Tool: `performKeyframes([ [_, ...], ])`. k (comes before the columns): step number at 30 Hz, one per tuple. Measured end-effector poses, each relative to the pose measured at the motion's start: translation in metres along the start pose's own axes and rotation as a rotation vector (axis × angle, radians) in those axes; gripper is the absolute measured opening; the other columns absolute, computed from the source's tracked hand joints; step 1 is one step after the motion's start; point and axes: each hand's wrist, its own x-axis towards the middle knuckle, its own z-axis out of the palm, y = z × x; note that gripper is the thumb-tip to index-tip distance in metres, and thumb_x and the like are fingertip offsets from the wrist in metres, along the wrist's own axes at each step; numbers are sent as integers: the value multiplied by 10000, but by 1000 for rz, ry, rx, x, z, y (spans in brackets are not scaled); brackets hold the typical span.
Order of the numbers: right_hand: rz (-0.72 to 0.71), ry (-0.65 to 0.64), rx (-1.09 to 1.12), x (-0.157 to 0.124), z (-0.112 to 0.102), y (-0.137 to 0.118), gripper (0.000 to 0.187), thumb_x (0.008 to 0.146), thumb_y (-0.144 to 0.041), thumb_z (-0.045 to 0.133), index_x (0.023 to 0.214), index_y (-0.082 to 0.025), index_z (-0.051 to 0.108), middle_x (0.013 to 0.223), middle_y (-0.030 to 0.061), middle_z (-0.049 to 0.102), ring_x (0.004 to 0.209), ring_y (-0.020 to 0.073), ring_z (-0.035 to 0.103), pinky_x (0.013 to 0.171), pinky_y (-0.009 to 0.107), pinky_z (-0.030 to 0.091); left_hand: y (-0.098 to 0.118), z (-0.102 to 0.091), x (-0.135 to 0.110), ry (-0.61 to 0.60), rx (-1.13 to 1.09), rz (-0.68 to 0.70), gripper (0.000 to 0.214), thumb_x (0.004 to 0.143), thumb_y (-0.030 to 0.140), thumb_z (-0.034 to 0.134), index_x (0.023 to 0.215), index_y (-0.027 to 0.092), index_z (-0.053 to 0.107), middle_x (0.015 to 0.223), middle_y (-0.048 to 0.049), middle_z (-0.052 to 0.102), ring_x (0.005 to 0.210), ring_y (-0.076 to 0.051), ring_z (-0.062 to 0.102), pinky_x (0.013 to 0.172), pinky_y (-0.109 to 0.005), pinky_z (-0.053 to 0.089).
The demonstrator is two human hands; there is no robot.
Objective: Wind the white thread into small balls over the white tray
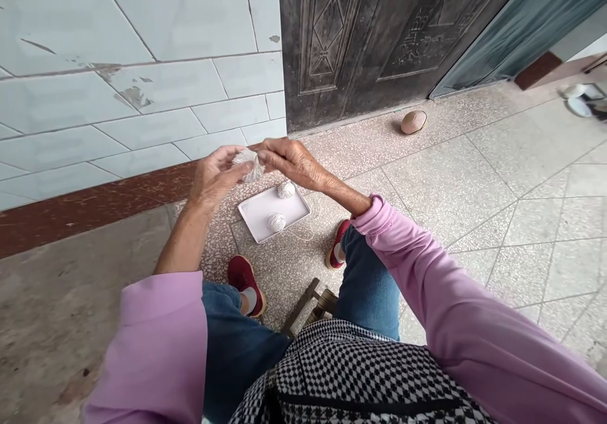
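We see a small, ruffled white piece up in the air between the two hands, just beyond the far edge of the tray as we look down. The left hand holds it, thumb across the near side and fingers behind. The right hand meets it at its right edge with fingers curled narrowly together; we cannot tell whether they grip the piece itself or a strand of it, as the tips are too small to make out.

Below, on the speckled floor, we find the shallow white tray, lying at a slant. Two balls of white yarn rest in it: the far ball near the right end, the near ball close to the front rim. A loose strand curves over the floor to the right of the tray.

Nearer to us, a red shoe stands on either side, and part of a wooden stool shows between the jeans-clad legs, with black-and-white checked cloth over the lap. Pink sleeves cover the arms. Farther off, we see a pale tiled wall, a dark carved door and a brownish ball on the floor before it.
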Motion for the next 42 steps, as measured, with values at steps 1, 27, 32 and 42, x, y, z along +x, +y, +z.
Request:
performKeyframes([
  [1, 2, 39, 11, 2, -5, 4, 413, 1363, -288, 653, 953, -247, 625, 913, 17, 688, 908, 219, 623, 891, 314, 544, 2, 2, -3, -77, -3, -14, 639, 709, 613, 1119, 1183, 270, 861, 1077, -81, 867, 949, -292, 782, 775, -372, 611],
  [27, -23, -69, -110, 13, 15, 28, 346, 1376, -365, 631, 1068, -222, 696, 989, 33, 757, 977, 227, 699, 1004, 352, 535, -9, -9, 0, -69, -49, -71, 635, 637, 362, 1156, 1165, 238, 826, 1068, -55, 847, 984, -269, 780, 832, -363, 628],
  [32, 18, 44, -26, 18, 1, 38, 467, 1356, -490, 684, 965, -237, 652, 883, 5, 672, 893, 217, 614, 923, 357, 527, 2, -8, -13, -196, -234, -131, 619, 725, 458, 1160, 1218, 205, 884, 1168, -113, 853, 1014, -263, 791, 837, -345, 676],
  [42, 103, -187, -356, 14, 14, 33, 286, 1361, -128, 591, 1157, -147, 790, 1219, 141, 873, 1105, 247, 720, 1050, 369, 504, 8, 6, -1, -6, -457, -121, 527, 673, 290, 1146, 1046, 286, 774, 1191, -81, 902, 1220, -357, 868, 873, -396, 775],
])
